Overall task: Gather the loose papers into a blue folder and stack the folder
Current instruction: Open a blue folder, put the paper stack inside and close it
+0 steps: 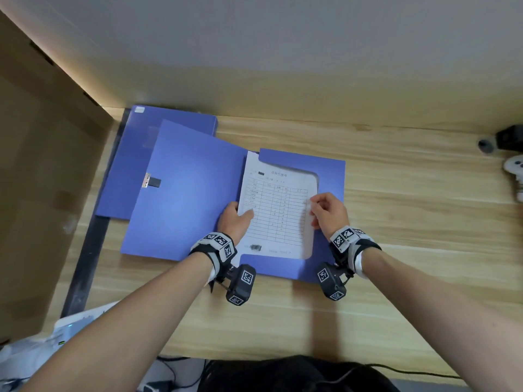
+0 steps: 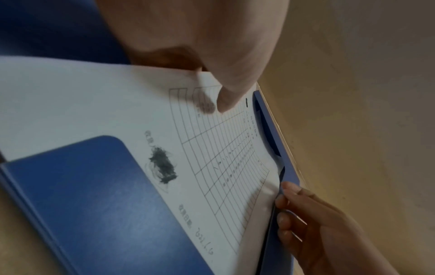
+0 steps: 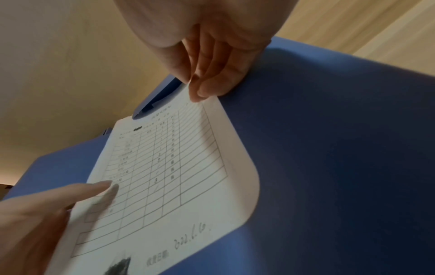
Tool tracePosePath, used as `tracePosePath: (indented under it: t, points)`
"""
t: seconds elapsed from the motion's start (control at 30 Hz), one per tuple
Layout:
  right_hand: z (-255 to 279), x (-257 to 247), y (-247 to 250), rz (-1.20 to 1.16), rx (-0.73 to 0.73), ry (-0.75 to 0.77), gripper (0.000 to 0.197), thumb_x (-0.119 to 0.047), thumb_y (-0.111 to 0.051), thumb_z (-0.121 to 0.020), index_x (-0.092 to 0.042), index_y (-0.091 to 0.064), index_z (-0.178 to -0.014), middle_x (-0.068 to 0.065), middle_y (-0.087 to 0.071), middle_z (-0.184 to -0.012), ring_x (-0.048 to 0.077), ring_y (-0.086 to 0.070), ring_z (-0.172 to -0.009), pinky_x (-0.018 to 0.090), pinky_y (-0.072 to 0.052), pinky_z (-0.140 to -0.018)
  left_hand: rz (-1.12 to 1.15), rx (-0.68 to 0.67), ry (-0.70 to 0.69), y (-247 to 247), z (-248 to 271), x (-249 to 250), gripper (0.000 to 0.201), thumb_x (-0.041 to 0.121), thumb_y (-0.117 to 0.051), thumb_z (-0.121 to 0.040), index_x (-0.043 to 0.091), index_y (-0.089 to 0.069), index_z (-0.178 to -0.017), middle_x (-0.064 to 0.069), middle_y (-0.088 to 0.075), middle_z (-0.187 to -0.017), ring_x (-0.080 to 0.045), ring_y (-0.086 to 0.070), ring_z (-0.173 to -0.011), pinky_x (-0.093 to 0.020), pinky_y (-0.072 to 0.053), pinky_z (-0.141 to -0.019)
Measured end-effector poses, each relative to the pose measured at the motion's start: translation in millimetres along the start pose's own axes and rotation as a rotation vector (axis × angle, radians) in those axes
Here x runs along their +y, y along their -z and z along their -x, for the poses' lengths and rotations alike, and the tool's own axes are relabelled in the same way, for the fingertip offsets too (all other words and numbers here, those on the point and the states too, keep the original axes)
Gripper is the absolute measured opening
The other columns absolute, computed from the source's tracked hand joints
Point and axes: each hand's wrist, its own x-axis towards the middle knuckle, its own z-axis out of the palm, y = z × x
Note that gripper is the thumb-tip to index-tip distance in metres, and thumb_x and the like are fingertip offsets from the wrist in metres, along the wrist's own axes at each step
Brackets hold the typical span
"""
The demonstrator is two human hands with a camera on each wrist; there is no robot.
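Note:
An open blue folder (image 1: 184, 193) lies on the wooden table, its cover spread to the left. White papers (image 1: 277, 210) printed with a table sit in its right half, tucked under the blue corner flaps (image 1: 300, 162). My left hand (image 1: 236, 219) holds the papers' left edge, thumb (image 2: 226, 89) on top of the sheet (image 2: 117, 104). My right hand (image 1: 325, 210) pinches the right edge, its fingers (image 3: 204, 80) meeting at the paper (image 3: 164, 176) beside the blue flap (image 3: 329, 148). A second, closed blue folder (image 1: 135, 154) lies partly under the open cover at the back left.
A large cardboard box (image 1: 42, 193) stands along the table's left side. Small black (image 1: 506, 140) and white (image 1: 516, 171) objects sit at the right edge. A plastic bag (image 1: 42, 340) lies at the lower left, and cables run below the front edge.

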Motion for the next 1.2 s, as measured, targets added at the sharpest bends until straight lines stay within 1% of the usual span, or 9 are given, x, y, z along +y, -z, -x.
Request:
tracePosePath:
  t: [0.2,0.3,0.4,0.5,0.7,0.9,1.0,1.1,1.2]
  points:
    - [-3,0,11,0.133,0.027,0.041,0.017,-0.012,-0.052,-0.086,-0.025,-0.062,-0.089,0.003,-0.062,-0.075,0.023,-0.058,-0.057,0.035,-0.051,-0.055,-0.101,0.023,-0.029,-7,-8,10,0.028,0.025,-0.064,-0.087,0.013,-0.063,-0.113,-0.004,-0.071,-0.116,-0.026,-0.066,-0.104,-0.038,-0.054,-0.091]
    - [1,-10,17,0.565,-0.036,0.083,0.025,-0.021,-0.048,-0.087,-0.030,-0.067,-0.100,-0.006,-0.064,-0.080,0.025,-0.062,-0.074,0.036,-0.054,-0.072,-0.122,0.052,-0.033,-15,-9,8,0.029,0.025,-0.070,-0.083,0.014,-0.066,-0.110,-0.002,-0.072,-0.114,-0.025,-0.067,-0.103,-0.037,-0.055,-0.090]
    - [3,-25,15,1.046,-0.108,0.186,0.029,-0.021,-0.040,-0.087,-0.027,-0.068,-0.095,0.002,-0.061,-0.078,0.034,-0.062,-0.076,0.032,-0.048,-0.063,-0.100,0.072,-0.001,-18,-12,4,0.029,0.028,-0.073,-0.081,0.013,-0.068,-0.106,-0.003,-0.074,-0.110,-0.025,-0.069,-0.098,-0.038,-0.057,-0.087]
    - [2,-34,8,1.215,-0.183,0.231,0.026,-0.019,-0.041,-0.084,-0.019,-0.066,-0.088,0.005,-0.055,-0.076,0.033,-0.061,-0.076,0.031,-0.043,-0.061,-0.097,0.064,0.018,-15,-12,6,0.031,0.030,-0.074,-0.080,0.014,-0.067,-0.107,-0.003,-0.073,-0.110,-0.025,-0.069,-0.099,-0.039,-0.056,-0.087]
    - [-8,-24,21,0.638,-0.106,0.118,0.024,-0.024,-0.050,-0.089,-0.019,-0.071,-0.100,-0.001,-0.070,-0.087,0.024,-0.063,-0.083,0.030,-0.049,-0.072,-0.135,0.113,-0.070,-17,3,25,0.058,0.016,-0.060,-0.090,0.016,-0.034,-0.143,0.000,-0.052,-0.139,-0.026,-0.057,-0.119,-0.026,-0.039,-0.082]
    - [-13,2,31,0.264,-0.056,0.025,0.024,-0.013,-0.057,-0.082,-0.021,-0.068,-0.100,0.002,-0.069,-0.073,0.024,-0.067,-0.074,0.040,-0.057,-0.077,-0.154,-0.128,-0.066,-51,3,22,0.057,0.026,-0.054,-0.082,0.031,-0.036,-0.136,0.007,-0.054,-0.135,-0.023,-0.058,-0.117,-0.038,-0.049,-0.095]
    - [-16,9,34,0.187,-0.046,0.038,0.022,-0.014,-0.057,-0.080,-0.024,-0.068,-0.096,0.008,-0.069,-0.075,0.022,-0.064,-0.067,0.046,-0.058,-0.076,-0.110,-0.151,-0.040,-65,4,26,0.055,0.022,-0.054,-0.087,0.029,-0.034,-0.137,0.009,-0.055,-0.131,-0.021,-0.058,-0.108,-0.034,-0.047,-0.086]
    - [-17,10,36,0.136,-0.032,0.047,0.023,-0.009,-0.056,-0.081,-0.023,-0.068,-0.095,0.013,-0.069,-0.078,0.018,-0.062,-0.064,0.043,-0.058,-0.075,-0.037,-0.033,-0.031,-72,10,28,0.056,0.010,-0.053,-0.089,0.019,-0.036,-0.142,0.004,-0.054,-0.131,-0.019,-0.056,-0.107,-0.023,-0.048,-0.076]
    - [-15,9,40,0.067,-0.025,0.043,0.026,-0.004,-0.053,-0.080,-0.018,-0.069,-0.095,0.007,-0.066,-0.071,0.016,-0.060,-0.059,0.040,-0.056,-0.073,-0.162,0.084,-0.050,-68,19,28,0.068,0.012,-0.054,-0.089,0.010,-0.026,-0.150,-0.007,-0.037,-0.151,-0.026,-0.041,-0.136,-0.040,-0.043,-0.107]
